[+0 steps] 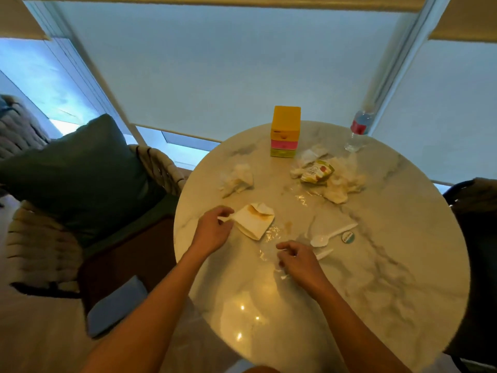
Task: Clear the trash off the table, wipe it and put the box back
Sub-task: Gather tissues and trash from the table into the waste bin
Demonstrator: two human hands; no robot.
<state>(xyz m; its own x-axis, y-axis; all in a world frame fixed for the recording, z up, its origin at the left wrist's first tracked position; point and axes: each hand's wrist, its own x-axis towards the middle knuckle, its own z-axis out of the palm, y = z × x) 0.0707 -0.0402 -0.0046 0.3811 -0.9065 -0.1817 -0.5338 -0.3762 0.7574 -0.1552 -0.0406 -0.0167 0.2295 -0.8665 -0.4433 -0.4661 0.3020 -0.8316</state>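
Observation:
On the round marble table (pixel 376 278), my left hand (pixel 212 230) pinches the left corner of a stained, folded white napkin (pixel 255 220). My right hand (pixel 298 261) has its fingers curled on clear plastic wrap (pixel 269 254) near the front. A white plastic spoon (pixel 326 238) and a small round lid (pixel 347 236) lie just right of that hand. A crumpled tissue (pixel 236 180) sits further back on the left. A snack wrapper (pixel 317 172) lies among crumpled napkins (pixel 341 187) at the back. A yellow, pink and green box (pixel 285 131) stands upright at the far edge.
A water bottle (pixel 359 130) with a red label stands at the table's far right. A wicker chair with a dark green cushion (pixel 80 173) is at the left. Another dark chair (pixel 473 200) shows at the right edge. Window blinds fill the background.

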